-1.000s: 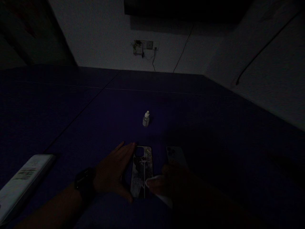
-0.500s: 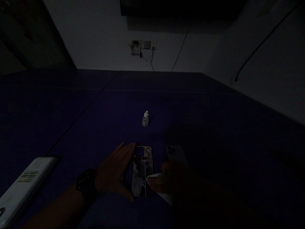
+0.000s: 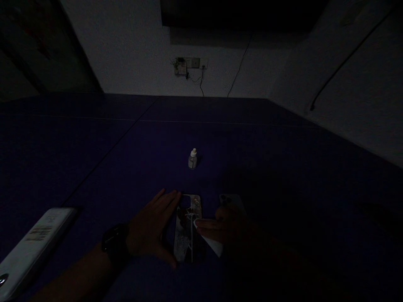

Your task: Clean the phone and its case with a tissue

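A phone case [image 3: 184, 235] with a dark printed pattern and a camera cutout lies flat on the dark blue surface. My left hand [image 3: 151, 230], wearing a black watch, rests along its left side with fingers stretched and thumb spread, touching its edge. In my right hand [image 3: 226, 230] is a folded white wipe [image 3: 215, 246], its tip pressed on the right part of the case. Partly covered by that hand, a phone [image 3: 234, 201] with camera lenses lies to the right.
A small dropper bottle [image 3: 192, 160] stands beyond the case. At the lower left lies a long white box-like object [image 3: 40, 235] with faint markings. Sockets and cables [image 3: 190, 65] are on the far wall, below a dark screen [image 3: 239, 14]. The room is dim.
My right hand has slid the wipe a little up the case, away from me. My left hand has stayed in place at the case's edge.
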The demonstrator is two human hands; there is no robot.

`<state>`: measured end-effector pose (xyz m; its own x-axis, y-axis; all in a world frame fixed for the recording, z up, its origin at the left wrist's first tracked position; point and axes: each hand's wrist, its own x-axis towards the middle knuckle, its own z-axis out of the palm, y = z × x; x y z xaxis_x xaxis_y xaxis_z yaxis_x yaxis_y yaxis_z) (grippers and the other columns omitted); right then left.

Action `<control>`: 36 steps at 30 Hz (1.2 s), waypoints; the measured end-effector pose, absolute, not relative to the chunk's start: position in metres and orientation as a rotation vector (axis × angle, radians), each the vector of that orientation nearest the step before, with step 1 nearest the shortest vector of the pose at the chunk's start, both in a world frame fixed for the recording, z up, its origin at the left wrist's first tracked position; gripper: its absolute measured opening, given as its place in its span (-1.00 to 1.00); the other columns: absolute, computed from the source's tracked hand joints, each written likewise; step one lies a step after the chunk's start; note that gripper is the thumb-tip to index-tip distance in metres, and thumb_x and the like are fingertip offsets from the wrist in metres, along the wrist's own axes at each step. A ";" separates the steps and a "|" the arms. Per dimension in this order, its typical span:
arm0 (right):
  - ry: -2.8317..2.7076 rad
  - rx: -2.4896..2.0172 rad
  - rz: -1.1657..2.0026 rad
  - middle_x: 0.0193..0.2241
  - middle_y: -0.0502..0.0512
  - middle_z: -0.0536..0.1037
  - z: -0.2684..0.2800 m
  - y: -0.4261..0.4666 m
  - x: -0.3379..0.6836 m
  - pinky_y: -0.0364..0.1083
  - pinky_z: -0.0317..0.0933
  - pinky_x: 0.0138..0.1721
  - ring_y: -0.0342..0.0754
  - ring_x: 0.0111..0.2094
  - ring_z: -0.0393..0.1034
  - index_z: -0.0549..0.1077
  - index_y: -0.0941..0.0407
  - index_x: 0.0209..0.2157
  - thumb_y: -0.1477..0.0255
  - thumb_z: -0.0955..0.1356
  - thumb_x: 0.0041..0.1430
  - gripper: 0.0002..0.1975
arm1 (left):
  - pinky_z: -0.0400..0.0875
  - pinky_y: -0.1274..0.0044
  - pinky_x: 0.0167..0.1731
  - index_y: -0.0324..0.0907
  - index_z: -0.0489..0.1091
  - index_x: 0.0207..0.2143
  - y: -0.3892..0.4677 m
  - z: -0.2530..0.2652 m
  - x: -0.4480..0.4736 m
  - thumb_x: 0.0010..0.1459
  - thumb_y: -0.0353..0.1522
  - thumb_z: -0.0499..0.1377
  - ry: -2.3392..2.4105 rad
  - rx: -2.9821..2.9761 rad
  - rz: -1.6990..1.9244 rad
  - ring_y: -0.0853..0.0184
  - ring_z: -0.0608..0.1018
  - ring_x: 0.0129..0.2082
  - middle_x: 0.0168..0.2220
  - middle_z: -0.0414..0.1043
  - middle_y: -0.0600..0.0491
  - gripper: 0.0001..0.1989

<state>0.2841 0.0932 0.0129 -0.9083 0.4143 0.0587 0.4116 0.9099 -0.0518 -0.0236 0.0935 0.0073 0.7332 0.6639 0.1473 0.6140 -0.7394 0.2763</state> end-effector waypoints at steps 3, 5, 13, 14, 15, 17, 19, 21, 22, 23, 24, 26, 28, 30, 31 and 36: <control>-3.031 -0.588 0.097 0.08 -0.02 0.58 0.009 0.094 0.284 0.03 -0.02 -0.22 0.02 -0.28 0.21 0.43 -0.16 0.19 0.37 0.33 0.30 -0.56 | -0.12 -0.09 0.35 -0.19 -0.62 0.43 0.093 0.007 -0.024 -0.17 0.40 0.17 1.025 2.729 0.355 -0.24 0.17 0.38 0.42 -0.07 -0.42 0.49; -3.056 -0.459 0.132 0.05 -0.12 0.60 0.005 0.094 0.284 0.02 -0.04 -0.24 0.01 -0.28 0.22 0.46 -0.23 0.13 0.32 0.33 0.33 -0.64 | -0.11 -0.09 0.35 -0.19 -0.61 0.44 0.093 0.007 -0.023 -0.18 0.41 0.18 1.030 2.723 0.360 -0.25 0.17 0.37 0.42 -0.06 -0.41 0.50; -2.992 -0.664 0.076 0.04 -0.07 0.61 -0.006 0.101 0.280 0.05 0.00 -0.23 0.01 -0.32 0.23 0.45 -0.14 0.15 0.37 0.32 0.32 -0.61 | -0.08 -0.09 0.35 -0.18 -0.61 0.44 0.091 0.013 -0.020 -0.18 0.41 0.17 1.047 2.686 0.371 -0.25 0.19 0.37 0.42 -0.05 -0.40 0.50; -3.011 -0.653 0.096 -0.01 -0.07 0.63 -0.008 0.100 0.279 0.05 0.00 -0.23 0.01 -0.32 0.23 0.47 -0.17 0.13 0.39 0.32 0.33 -0.63 | -0.08 -0.09 0.34 -0.18 -0.61 0.44 0.091 0.012 -0.021 -0.18 0.41 0.17 1.048 2.682 0.366 -0.25 0.18 0.37 0.42 -0.05 -0.40 0.50; -3.022 -0.642 0.116 -0.06 -0.09 0.65 -0.009 0.099 0.278 0.04 0.01 -0.23 0.01 -0.32 0.24 0.48 -0.20 0.10 0.40 0.31 0.33 -0.64 | -0.08 -0.10 0.34 -0.18 -0.61 0.44 0.091 0.012 -0.021 -0.19 0.41 0.17 1.051 2.677 0.365 -0.26 0.18 0.37 0.42 -0.05 -0.40 0.50; -3.025 -0.629 0.156 -0.09 -0.11 0.66 -0.011 0.098 0.278 0.05 0.03 -0.21 0.02 -0.30 0.26 0.49 -0.25 0.08 0.40 0.30 0.34 -0.64 | -0.07 -0.10 0.34 -0.17 -0.60 0.44 0.091 0.011 -0.021 -0.20 0.41 0.19 1.055 2.666 0.356 -0.28 0.17 0.37 0.43 -0.07 -0.39 0.51; -3.009 -0.652 0.183 -0.03 -0.10 0.63 -0.010 0.100 0.283 0.06 0.05 -0.17 0.05 -0.24 0.28 0.45 -0.26 0.13 0.40 0.29 0.34 -0.60 | -0.07 -0.10 0.34 -0.17 -0.58 0.45 0.092 0.010 -0.022 -0.22 0.40 0.20 1.052 2.653 0.344 -0.29 0.17 0.36 0.43 -0.07 -0.37 0.52; -2.989 -0.693 0.199 0.06 -0.04 0.59 -0.007 0.103 0.288 0.09 0.07 -0.14 0.08 -0.19 0.28 0.41 -0.19 0.20 0.41 0.28 0.34 -0.56 | -0.07 -0.11 0.34 -0.18 -0.58 0.45 0.093 0.009 -0.022 -0.23 0.40 0.21 1.045 2.642 0.330 -0.30 0.18 0.36 0.43 -0.07 -0.37 0.53; -2.983 -0.705 0.207 0.09 0.00 0.57 -0.006 0.105 0.290 0.10 0.08 -0.13 0.09 -0.17 0.28 0.40 -0.15 0.22 0.41 0.29 0.32 -0.54 | -0.08 -0.11 0.34 -0.18 -0.58 0.45 0.093 0.009 -0.022 -0.23 0.40 0.21 1.044 2.637 0.319 -0.29 0.18 0.36 0.43 -0.07 -0.37 0.54; -2.980 -0.706 0.216 0.11 0.04 0.56 -0.004 0.106 0.292 0.10 0.09 -0.14 0.10 -0.17 0.29 0.39 -0.11 0.23 0.41 0.30 0.31 -0.53 | -0.09 -0.12 0.34 -0.18 -0.59 0.44 0.094 0.009 -0.022 -0.23 0.41 0.21 1.041 2.635 0.308 -0.29 0.18 0.36 0.43 -0.07 -0.37 0.54; -2.983 -0.696 0.229 0.11 0.05 0.56 -0.002 0.107 0.292 0.10 0.10 -0.14 0.11 -0.18 0.29 0.40 -0.10 0.24 0.41 0.31 0.30 -0.52 | -0.10 -0.13 0.34 -0.18 -0.60 0.44 0.094 0.009 -0.022 -0.23 0.41 0.21 1.039 2.636 0.300 -0.28 0.18 0.36 0.43 -0.07 -0.38 0.54; -2.999 -0.648 0.258 0.05 0.04 0.60 0.002 0.104 0.289 0.08 0.10 -0.18 0.09 -0.22 0.29 0.43 -0.13 0.21 0.43 0.33 0.28 -0.53 | -0.10 -0.13 0.34 -0.19 -0.60 0.44 0.095 0.010 -0.021 -0.24 0.41 0.21 1.038 2.636 0.298 -0.28 0.17 0.36 0.42 -0.06 -0.39 0.55; -3.019 -0.598 0.279 -0.04 0.01 0.64 0.005 0.099 0.284 0.07 0.09 -0.21 0.08 -0.25 0.30 0.47 -0.21 0.16 0.44 0.32 0.29 -0.55 | -0.09 -0.12 0.34 -0.20 -0.59 0.44 0.095 0.011 -0.020 -0.26 0.41 0.21 1.037 2.636 0.317 -0.29 0.19 0.36 0.41 -0.04 -0.40 0.56; -3.036 -0.563 0.295 -0.08 -0.01 0.65 0.008 0.094 0.280 0.05 0.08 -0.24 0.07 -0.27 0.30 0.49 -0.25 0.13 0.43 0.32 0.30 -0.57 | -0.08 -0.11 0.34 -0.21 -0.57 0.45 0.096 0.011 -0.019 -0.26 0.42 0.20 1.038 2.631 0.338 -0.28 0.21 0.35 0.41 -0.03 -0.40 0.55; -3.040 -0.560 0.298 -0.06 -0.01 0.64 0.010 0.094 0.278 0.04 0.08 -0.24 0.07 -0.27 0.30 0.49 -0.25 0.13 0.42 0.32 0.30 -0.58 | -0.07 -0.10 0.34 -0.20 -0.56 0.45 0.096 0.011 -0.019 -0.25 0.42 0.19 1.041 2.630 0.349 -0.28 0.22 0.35 0.41 -0.03 -0.40 0.54; -3.040 -0.595 0.307 -0.01 0.03 0.63 0.012 0.097 0.274 0.04 0.06 -0.23 0.06 -0.29 0.27 0.46 -0.16 0.17 0.43 0.32 0.32 -0.58 | -0.05 -0.10 0.33 -0.20 -0.54 0.45 0.094 0.007 -0.018 -0.23 0.43 0.17 1.064 2.635 0.442 -0.27 0.26 0.33 0.39 0.03 -0.42 0.52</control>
